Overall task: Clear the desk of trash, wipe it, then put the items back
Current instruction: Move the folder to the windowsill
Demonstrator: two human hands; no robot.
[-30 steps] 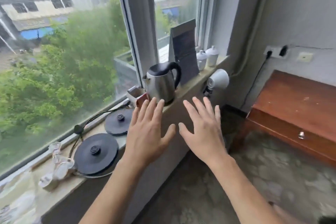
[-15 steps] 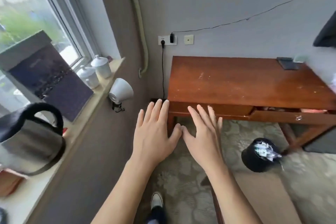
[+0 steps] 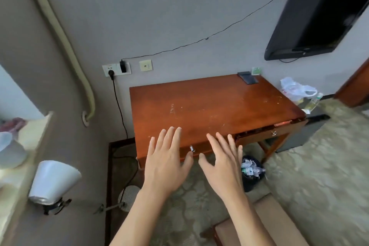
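Both held out flat over the near edge of the counter in the middle of the frame: left hand with fingers straight and spread, grasping nothing; right hand the same, loose and bare. Hard to tell whether touching the wood or just above it. Still lying at the far right corner of the counter: a dark flat thing with a small green card just beside it. Pale crumbs and specks dotted across the top. Probably near the start of the job, with no cloth anywhere in sight. Could go wrong like this: wiping first and pushing the dark flat thing off the far edge, or down the gap by the wall. Could also sweep crumbs onto the carpet and miss the black bin under the right side, already full of crumpled paper. Right drawer sticking out a little, so a hip or sleeve might catch on it. Plastic bag and bottle past the right end, near enough to knock over with a wide swing. Black cord hanging by the left side, easy to snag.
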